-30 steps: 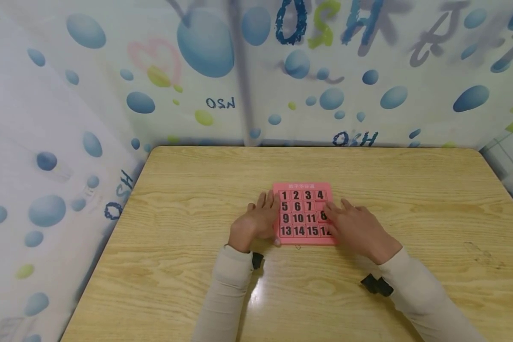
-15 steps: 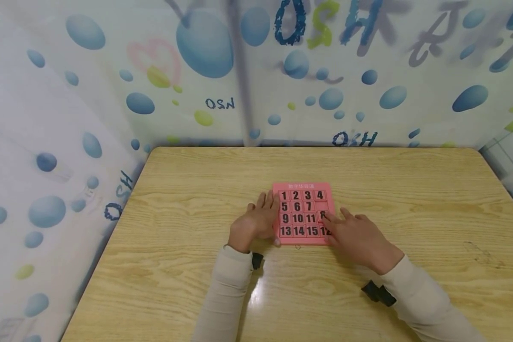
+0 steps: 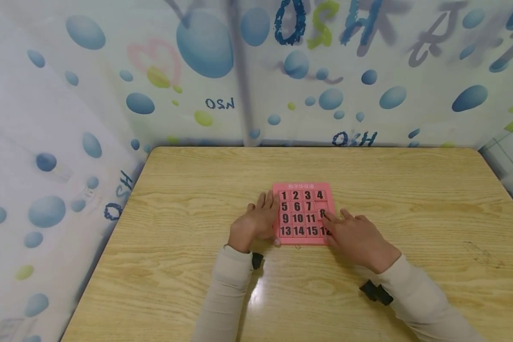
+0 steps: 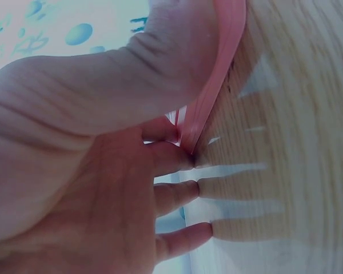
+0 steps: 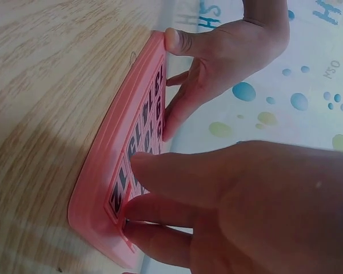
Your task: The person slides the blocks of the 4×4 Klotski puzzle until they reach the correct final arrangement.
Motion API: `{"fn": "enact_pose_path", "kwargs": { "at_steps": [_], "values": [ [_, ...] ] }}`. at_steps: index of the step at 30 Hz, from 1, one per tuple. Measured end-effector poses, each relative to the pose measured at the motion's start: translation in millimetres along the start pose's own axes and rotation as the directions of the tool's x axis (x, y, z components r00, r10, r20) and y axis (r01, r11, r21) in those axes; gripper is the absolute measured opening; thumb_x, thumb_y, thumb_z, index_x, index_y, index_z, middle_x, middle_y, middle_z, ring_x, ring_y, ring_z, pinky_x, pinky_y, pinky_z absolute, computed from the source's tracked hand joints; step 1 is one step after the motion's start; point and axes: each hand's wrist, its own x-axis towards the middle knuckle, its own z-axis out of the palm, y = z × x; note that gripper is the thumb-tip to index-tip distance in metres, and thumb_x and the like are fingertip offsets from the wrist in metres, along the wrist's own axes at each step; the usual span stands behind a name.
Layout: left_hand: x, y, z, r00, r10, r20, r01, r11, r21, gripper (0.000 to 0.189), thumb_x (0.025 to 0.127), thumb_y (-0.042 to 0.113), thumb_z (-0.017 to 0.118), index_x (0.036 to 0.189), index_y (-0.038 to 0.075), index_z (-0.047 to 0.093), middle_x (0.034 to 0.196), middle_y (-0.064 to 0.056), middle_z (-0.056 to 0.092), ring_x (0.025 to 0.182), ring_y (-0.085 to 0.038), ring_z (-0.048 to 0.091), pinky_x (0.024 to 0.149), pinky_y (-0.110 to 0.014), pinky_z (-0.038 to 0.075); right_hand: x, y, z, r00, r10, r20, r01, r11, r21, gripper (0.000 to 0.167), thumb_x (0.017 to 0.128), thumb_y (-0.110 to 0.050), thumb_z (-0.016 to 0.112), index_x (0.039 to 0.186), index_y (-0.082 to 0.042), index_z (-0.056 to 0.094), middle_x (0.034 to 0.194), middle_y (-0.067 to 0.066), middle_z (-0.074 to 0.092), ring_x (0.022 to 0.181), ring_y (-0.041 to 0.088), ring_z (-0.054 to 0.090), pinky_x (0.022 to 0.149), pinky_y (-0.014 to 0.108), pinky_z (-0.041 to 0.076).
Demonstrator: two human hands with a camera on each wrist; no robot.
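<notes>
A pink number slide puzzle lies flat on the table, its numbered tiles in rows. On its right side, the 8 tile sits partway between two rows, with a gap under the 4 tile. My right hand touches the 8 tile with its fingertips, the thumb close to the 12 tile. Along the puzzle's left edge rests my left hand, its fingers extended and spread. The left thumb presses against the near left corner of the frame.
The wooden table reaches back to a patterned curtain with blue drops and lettering. Dark wrist-worn gear sits under the right sleeve.
My right hand has drawn back slightly toward the near side, then crept up. The 8 tile has shifted a little away from me. My left hand has stayed put.
</notes>
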Motion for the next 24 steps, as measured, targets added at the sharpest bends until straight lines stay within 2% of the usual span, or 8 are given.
{"fn": "enact_pose_path", "kwargs": {
  "at_steps": [8, 24],
  "values": [
    [2.0, -0.1, 0.5, 1.0, -0.004, 0.008, 0.004, 1.0, 0.012, 0.12, 0.079, 0.039, 0.08, 0.16, 0.009, -0.005, 0.166, -0.01, -0.011, 0.153, -0.028, -0.01, 0.124, -0.047, 0.01, 6.1, 2.8, -0.6, 1.0, -0.01, 0.001, 0.01, 1.0, 0.02, 0.046, 0.099, -0.028, 0.058, 0.138, -0.003, 0.058, 0.144, 0.019, 0.053, 0.129, 0.047, 0.05, 0.095, 0.061, 0.047],
    [0.4, -0.9, 0.7, 1.0, 0.007, 0.001, -0.007, 1.0, -0.019, 0.122, 0.078, 0.037, 0.082, 0.16, 0.009, -0.005, 0.166, -0.01, -0.01, 0.153, -0.029, -0.009, 0.124, -0.047, 0.01, 13.1, 8.4, 3.4, 0.999, -0.011, -0.04, 0.011, 1.0, 0.01, 0.045, 0.099, -0.022, 0.059, 0.139, -0.003, 0.057, 0.145, 0.018, 0.053, 0.127, 0.047, 0.052, 0.091, 0.06, 0.051]
  ]
}}
